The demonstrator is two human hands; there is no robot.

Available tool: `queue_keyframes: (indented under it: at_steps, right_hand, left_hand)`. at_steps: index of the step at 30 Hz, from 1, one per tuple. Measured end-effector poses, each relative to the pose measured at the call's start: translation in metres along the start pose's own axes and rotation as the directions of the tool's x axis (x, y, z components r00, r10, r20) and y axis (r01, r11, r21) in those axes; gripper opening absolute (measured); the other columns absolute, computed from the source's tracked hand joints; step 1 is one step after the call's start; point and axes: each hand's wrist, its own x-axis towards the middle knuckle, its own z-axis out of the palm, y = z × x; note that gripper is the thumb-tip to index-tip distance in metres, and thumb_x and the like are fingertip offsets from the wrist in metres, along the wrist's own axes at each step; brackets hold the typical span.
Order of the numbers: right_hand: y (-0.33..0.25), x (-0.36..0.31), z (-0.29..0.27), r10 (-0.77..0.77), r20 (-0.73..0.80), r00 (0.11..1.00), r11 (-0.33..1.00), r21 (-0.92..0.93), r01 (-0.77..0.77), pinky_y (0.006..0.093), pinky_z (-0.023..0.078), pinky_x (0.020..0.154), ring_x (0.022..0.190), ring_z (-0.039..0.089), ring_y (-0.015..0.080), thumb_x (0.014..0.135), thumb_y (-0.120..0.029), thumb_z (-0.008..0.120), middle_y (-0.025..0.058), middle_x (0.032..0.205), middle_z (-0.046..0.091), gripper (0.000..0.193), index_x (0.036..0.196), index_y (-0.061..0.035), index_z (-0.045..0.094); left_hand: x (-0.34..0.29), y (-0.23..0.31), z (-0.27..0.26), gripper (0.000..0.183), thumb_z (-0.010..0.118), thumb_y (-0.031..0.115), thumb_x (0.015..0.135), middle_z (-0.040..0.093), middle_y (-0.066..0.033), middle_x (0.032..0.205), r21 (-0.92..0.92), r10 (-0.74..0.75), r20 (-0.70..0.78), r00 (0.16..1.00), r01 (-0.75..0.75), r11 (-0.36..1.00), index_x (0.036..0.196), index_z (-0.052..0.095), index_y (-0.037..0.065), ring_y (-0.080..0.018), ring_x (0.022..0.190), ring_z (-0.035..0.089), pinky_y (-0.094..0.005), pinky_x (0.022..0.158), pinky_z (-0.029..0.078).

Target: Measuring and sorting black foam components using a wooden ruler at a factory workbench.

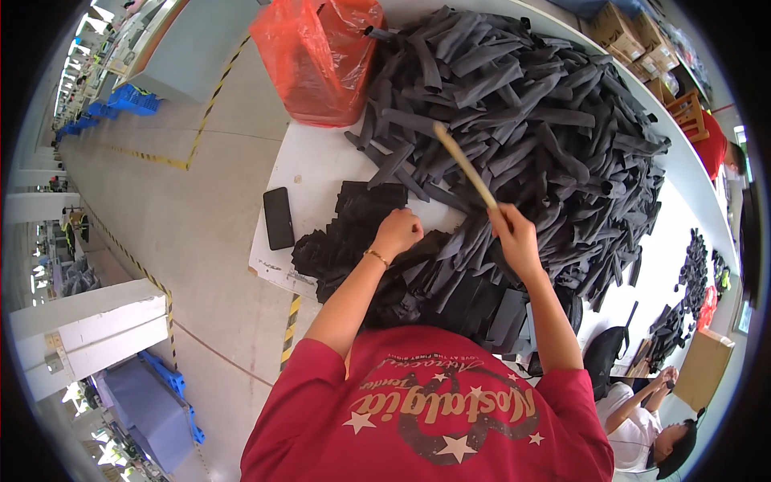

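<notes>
Red-shirted shoulders (434,402) fill the bottom of the frame as a person leans over a white table (309,173) heaped with dark grey fabric strips (522,120). Both forearms reach up from the shirt toward that heap. Raised at the heap's near edge, the right hand (514,237) is wrapped around the lower end of a slim wooden stick (466,165), whose upper end angles up and to the left over the pile. To the left of the heap's near edge, the left hand (397,231) is curled into a loose fist and presses down on a flatter stack of black fabric pieces (353,233); a thin bracelet circles that wrist. Whether the fist pinches a piece cannot be told.

The strips look light, limp and prone to tangling, so they are probably best taken by one end or across the middle rather than scooped loose. The stick appears rigid and light, and a hold near its base looks secure.

Left of the heap, a black phone (278,217) lies flat on the table. An orange plastic bag (321,56) stands at the heap's far left corner. Right of the heap, low in the frame, another person's hands (662,377) work at smaller dark piles.
</notes>
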Motion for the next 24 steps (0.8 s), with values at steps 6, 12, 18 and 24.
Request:
queue_keyframes:
  at_steps: [6,12,18,24]
  right_hand:
    - [0.024,-0.061,-0.054,-0.151,0.146,0.978,0.912,-0.361,0.195,0.0344,0.047,0.060,0.065,0.062,0.0270,0.087,-0.014,0.064,0.0132,0.073,0.062,0.015,0.095,-0.0011,0.066]
    - [0.023,-0.076,-0.072,-0.138,0.222,0.965,0.897,-0.386,0.217,0.0371,0.048,0.061,0.068,0.063,0.0305,0.087,-0.013,0.063,0.0131,0.075,0.063,0.015,0.096,-0.0027,0.068]
    - [0.024,-0.076,-0.077,-0.165,0.245,0.955,0.879,-0.404,0.256,0.0384,0.048,0.063,0.070,0.063,0.0312,0.087,-0.015,0.063,0.0129,0.077,0.064,0.015,0.096,-0.0038,0.068]
    - [0.017,-0.075,-0.075,-0.219,0.297,0.929,0.831,-0.442,0.337,0.0385,0.049,0.063,0.072,0.063,0.0321,0.088,-0.018,0.062,0.0123,0.079,0.065,0.017,0.094,-0.0042,0.068]
  left_hand:
    - [-0.025,0.029,-0.051,0.010,0.066,0.010,0.084,0.058,-0.0070,0.080,-0.468,-0.076,-0.082,0.994,0.029,0.883,0.091,0.063,0.003,-0.0196,0.074,0.058,-0.0292,0.068,0.046]
    - [-0.035,0.021,-0.045,0.008,0.059,0.009,0.088,0.060,-0.0085,0.093,-0.331,0.123,-0.289,0.949,-0.219,0.918,0.094,0.057,0.004,-0.0289,0.089,0.057,-0.0366,0.079,0.047]
    - [-0.044,0.032,-0.053,0.007,0.061,0.010,0.086,0.062,-0.0066,0.094,-0.193,0.246,-0.324,0.914,-0.318,0.928,0.089,0.059,0.005,-0.0300,0.095,0.053,-0.0387,0.084,0.043]
    - [-0.053,0.045,-0.062,0.004,0.062,0.009,0.084,0.063,-0.0037,0.093,-0.124,0.295,-0.358,0.886,-0.358,0.925,0.087,0.060,0.008,-0.0280,0.097,0.053,-0.0385,0.084,0.043]
